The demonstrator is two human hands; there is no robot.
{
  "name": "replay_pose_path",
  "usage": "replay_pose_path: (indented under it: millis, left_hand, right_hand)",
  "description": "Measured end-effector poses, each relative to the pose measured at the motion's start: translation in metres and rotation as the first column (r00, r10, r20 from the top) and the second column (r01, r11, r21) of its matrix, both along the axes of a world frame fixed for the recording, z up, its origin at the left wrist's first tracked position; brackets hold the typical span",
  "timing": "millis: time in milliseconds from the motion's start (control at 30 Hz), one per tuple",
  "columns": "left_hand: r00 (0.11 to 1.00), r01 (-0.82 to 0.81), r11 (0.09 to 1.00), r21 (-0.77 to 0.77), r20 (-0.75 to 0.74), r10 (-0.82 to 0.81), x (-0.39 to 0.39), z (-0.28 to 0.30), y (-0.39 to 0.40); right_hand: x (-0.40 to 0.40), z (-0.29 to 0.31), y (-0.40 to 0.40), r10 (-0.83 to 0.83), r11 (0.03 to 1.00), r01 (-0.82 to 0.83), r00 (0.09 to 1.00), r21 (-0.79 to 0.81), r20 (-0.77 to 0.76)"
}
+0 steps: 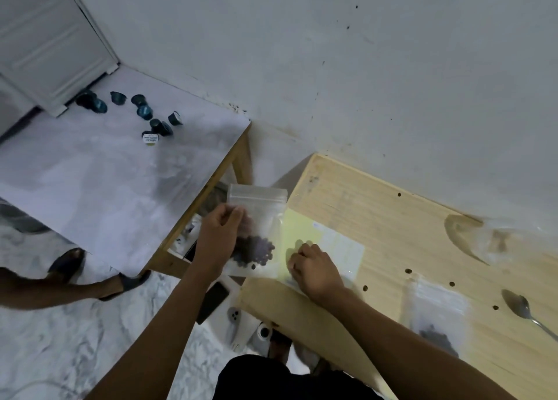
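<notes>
Left hand [222,236] pinches the zip bag [259,206] at mid-height, fingers curled round it. Bag upright, just off the wooden table [392,218], dark beans [256,250] settled low. Right hand [314,271] rests curled on the yellow sheet [302,227]; grip cannot be told. Advise: keep the bag upright and its seal level

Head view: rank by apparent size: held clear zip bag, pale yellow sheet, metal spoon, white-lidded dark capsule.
1. Clear plastic zip bag of dark pellets and pale yellow paper sheet: about alike, sheet partly under the right hand, so unranked.
2. Metal spoon.
3. White-lidded dark capsule, farther from the camera.
</notes>
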State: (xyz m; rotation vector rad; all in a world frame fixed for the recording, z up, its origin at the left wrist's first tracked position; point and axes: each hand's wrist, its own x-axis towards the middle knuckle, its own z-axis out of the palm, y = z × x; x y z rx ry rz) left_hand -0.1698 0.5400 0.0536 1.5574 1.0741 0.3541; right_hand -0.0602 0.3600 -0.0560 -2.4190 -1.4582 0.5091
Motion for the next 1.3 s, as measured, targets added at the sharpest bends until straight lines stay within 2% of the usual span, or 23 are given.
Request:
replay_pose_path:
  millis: [100,200,300,367,467,600,667,833,1100,1300]
  left_hand:
    - [0.999,0.033,0.999,0.008,0.002,-0.033,0.002,0.0,-0.002]
    - [0.997,0.077,0.996,0.032,0.007,-0.078,0.01,0.004,-0.006]
    - [0.99,0.127,0.992,0.024,0.063,-0.128,0.028,0.012,-0.015]
    - [0.98,0.162,0.987,0.012,0.116,-0.163,0.044,0.021,-0.024]
    - [0.955,0.214,0.975,0.059,0.195,-0.222,0.071,0.036,-0.042]
    - [0.926,0.259,0.957,0.13,0.249,-0.285,0.102,0.061,-0.066]
    - [0.903,0.285,0.95,0.126,0.297,-0.31,0.113,0.073,-0.077]
    - [0.867,0.313,0.948,0.066,0.388,-0.313,0.127,0.082,-0.091]
    - [0.817,0.39,0.921,0.016,0.456,-0.354,0.143,0.089,-0.105]
    - [0.836,0.371,0.928,0.04,0.421,-0.352,0.153,0.087,-0.106]
  right_hand:
    - [0.005,0.011,0.001,-0.116,0.993,0.119,0.985,0.014,-0.127]
    - [0.021,0.04,-0.006,-0.323,0.907,0.402,0.857,0.128,-0.403]
    - [0.041,0.081,-0.013,-0.363,0.785,0.558,0.766,0.269,-0.53]
    - [0.052,0.114,-0.014,-0.337,0.725,0.599,0.739,0.339,-0.584]
    - [0.062,0.153,-0.015,-0.287,0.683,0.597,0.749,0.421,-0.597]
    - [0.075,0.185,-0.016,-0.344,0.594,0.656,0.731,0.466,-0.59]
    - [0.081,0.194,-0.021,-0.382,0.524,0.704,0.698,0.48,-0.606]
    - [0.09,0.204,-0.031,-0.443,0.445,0.762,0.644,0.47,-0.624]
    - [0.096,0.21,-0.042,-0.5,0.385,0.78,0.625,0.492,-0.599]
    - [0.1,0.21,-0.047,-0.544,0.363,0.808,0.588,0.464,-0.599]
